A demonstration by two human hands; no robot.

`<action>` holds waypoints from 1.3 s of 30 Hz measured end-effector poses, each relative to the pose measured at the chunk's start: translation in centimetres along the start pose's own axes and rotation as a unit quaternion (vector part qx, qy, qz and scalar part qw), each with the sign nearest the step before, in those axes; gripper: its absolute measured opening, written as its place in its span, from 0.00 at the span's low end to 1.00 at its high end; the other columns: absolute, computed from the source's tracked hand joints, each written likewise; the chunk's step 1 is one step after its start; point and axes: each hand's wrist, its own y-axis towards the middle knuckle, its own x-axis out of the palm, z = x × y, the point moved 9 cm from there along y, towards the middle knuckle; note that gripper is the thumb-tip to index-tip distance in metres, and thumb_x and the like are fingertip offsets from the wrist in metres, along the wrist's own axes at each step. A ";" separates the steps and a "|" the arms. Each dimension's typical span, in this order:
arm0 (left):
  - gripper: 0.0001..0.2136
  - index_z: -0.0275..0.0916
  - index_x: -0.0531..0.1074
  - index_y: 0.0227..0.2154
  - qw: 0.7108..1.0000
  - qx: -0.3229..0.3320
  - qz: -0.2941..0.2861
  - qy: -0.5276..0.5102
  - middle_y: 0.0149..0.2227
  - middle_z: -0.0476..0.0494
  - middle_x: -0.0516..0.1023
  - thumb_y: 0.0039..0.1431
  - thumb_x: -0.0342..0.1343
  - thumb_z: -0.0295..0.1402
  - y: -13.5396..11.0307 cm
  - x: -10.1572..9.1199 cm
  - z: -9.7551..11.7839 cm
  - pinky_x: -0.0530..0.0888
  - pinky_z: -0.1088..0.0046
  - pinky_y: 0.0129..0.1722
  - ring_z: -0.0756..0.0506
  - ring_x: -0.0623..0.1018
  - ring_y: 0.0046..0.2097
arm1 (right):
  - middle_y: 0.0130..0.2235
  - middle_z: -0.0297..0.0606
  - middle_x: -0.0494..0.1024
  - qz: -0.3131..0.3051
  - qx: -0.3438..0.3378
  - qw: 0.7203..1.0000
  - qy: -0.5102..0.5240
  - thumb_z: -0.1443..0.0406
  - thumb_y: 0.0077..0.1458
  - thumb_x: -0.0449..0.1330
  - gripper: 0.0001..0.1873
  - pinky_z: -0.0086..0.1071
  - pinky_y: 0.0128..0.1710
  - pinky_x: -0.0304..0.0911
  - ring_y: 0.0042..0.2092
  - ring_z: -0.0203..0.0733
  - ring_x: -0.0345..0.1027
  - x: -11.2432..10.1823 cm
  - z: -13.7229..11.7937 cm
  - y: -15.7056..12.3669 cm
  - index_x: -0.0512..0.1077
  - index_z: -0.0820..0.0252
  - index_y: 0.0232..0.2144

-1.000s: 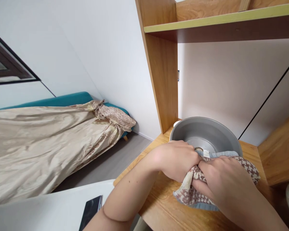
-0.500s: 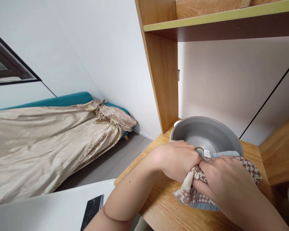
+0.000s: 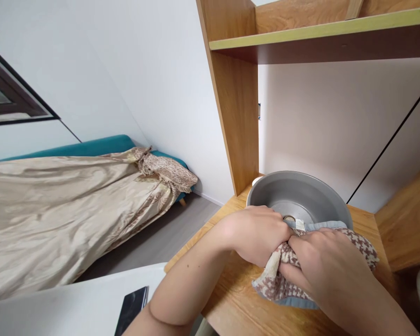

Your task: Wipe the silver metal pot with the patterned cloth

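A brown-and-white houndstooth cloth with light blue edging is bunched at the near rim of a grey basin. My left hand is closed on the cloth, its knuckles up and its fingertips hidden. Beside and touching it, my right hand is wrapped round the same cloth, with the thumb side toward the left hand. Part of the cloth hangs toward the wooden top, and another part sticks out to the right. A small white tag shows at its far edge. Inside the basin a round brownish thing is partly covered.
The basin stands on a wooden desktop, under a shelf with a yellow-green edge. Left of it, a white surface carries a dark flat device. A teal sofa under a beige cover lies beyond the grey floor.
The view has tilted up very slightly. Both hands keep the same hold on the cloth, with no clear movement.
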 end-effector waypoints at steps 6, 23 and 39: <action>0.08 0.39 0.73 0.25 1.000 0.007 0.001 -0.006 0.28 0.43 0.82 0.54 0.63 0.37 0.0 0.0 0.0 0.60 0.68 0.22 0.44 0.77 0.27 | 0.19 0.35 0.74 0.004 -0.003 1.000 0.006 0.64 0.56 0.59 0.14 0.39 0.27 0.38 0.21 0.42 0.59 0.0 -0.1 0.0 0.71 0.53 0.19; 0.07 0.41 0.75 0.28 1.000 -0.017 -0.012 -0.008 0.31 0.45 0.83 0.56 0.62 0.38 0.2 0.4 -0.3 0.63 0.67 0.25 0.44 0.78 0.29 | 0.21 0.37 0.76 -0.038 0.008 0.999 0.014 0.62 0.56 0.61 0.12 0.40 0.27 0.42 0.24 0.45 0.65 0.3 0.2 0.1 0.73 0.54 0.21; 0.09 0.40 0.69 0.23 1.000 -0.008 -0.005 0.004 0.26 0.48 0.80 0.55 0.61 0.36 0.4 0.4 -0.4 0.57 0.68 0.22 0.47 0.74 0.25 | 0.21 0.36 0.75 -0.049 0.028 0.998 0.018 0.61 0.54 0.63 0.12 0.38 0.28 0.41 0.24 0.43 0.65 0.8 0.7 0.4 0.73 0.54 0.20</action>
